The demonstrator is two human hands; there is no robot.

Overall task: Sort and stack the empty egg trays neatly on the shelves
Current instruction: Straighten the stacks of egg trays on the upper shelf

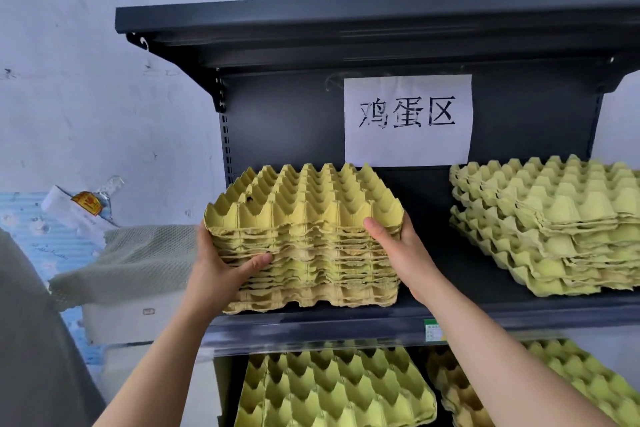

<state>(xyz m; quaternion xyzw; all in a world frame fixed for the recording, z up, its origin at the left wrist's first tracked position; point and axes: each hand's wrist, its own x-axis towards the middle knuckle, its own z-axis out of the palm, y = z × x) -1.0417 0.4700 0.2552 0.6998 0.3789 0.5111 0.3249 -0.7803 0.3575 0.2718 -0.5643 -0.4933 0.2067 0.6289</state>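
Observation:
A tall stack of yellow egg trays (304, 218) stands at the left end of the dark middle shelf (450, 315). My left hand (221, 263) grips its left front corner, thumb pressed across the front edges. My right hand (394, 246) clasps the right front corner, thumb on the upper trays. A second stack of egg trays (554, 218) lies skewed at the shelf's right end. On the shelf below sit two more tray piles, one on the left (332, 388) and one on the right (588, 388).
A white paper sign (408, 121) hangs on the shelf's back panel under the top shelf (346, 21). Left of the shelving are a grey-green cloth (138, 256) over white boxes and a blue patterned sheet (27, 225). A green price label (433, 329) sits on the shelf edge.

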